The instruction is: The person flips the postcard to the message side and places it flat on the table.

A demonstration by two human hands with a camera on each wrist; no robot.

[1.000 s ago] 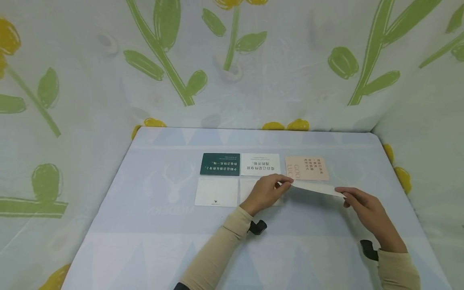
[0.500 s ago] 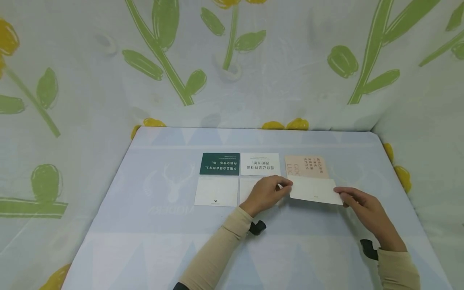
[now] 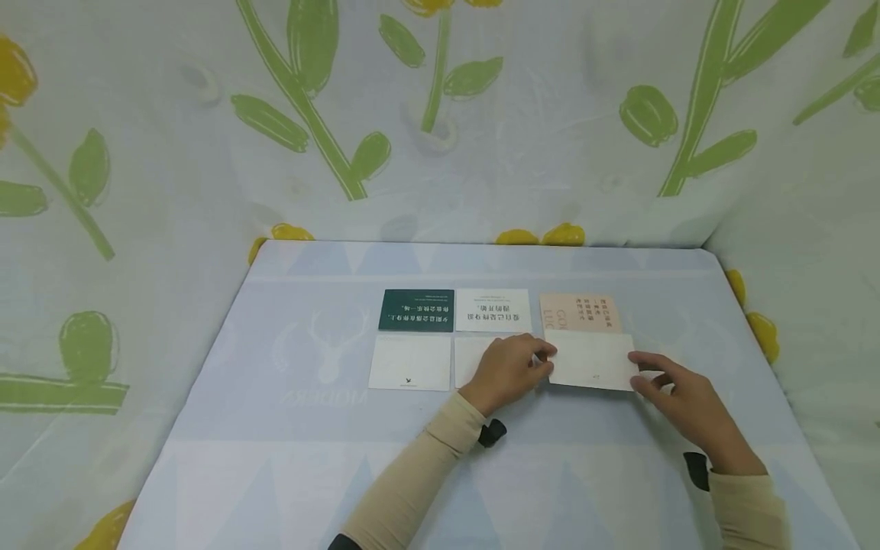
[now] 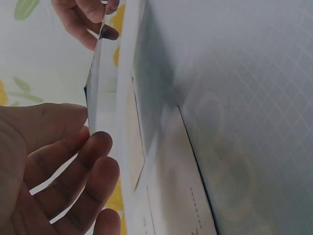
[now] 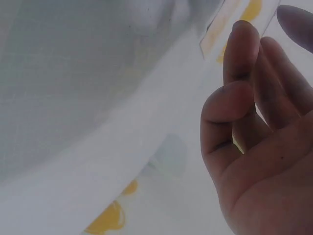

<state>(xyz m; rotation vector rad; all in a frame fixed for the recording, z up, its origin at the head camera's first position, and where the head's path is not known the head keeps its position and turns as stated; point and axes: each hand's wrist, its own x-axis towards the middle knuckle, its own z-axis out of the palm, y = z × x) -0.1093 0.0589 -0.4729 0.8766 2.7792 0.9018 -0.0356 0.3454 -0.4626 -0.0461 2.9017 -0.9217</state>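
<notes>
Tilted flatter than before, the rectangular white paper card [image 3: 591,359], pinched by the left hand [image 3: 507,368], right hand [image 3: 687,403] with fingers [image 3: 651,359] parted, seems mid-placement, needing lowering.

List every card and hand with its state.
Held white card: raised, small mark showing
Left hand: pinching that card's left edge
Right hand: at its right edge, grip unclear
Pink card: flat, print up, partly hidden
Green card: flat, print up
White lettered card: flat, print up
Lower-left card: flat, small mark up
Lower-middle card: flat, partly hidden
</notes>
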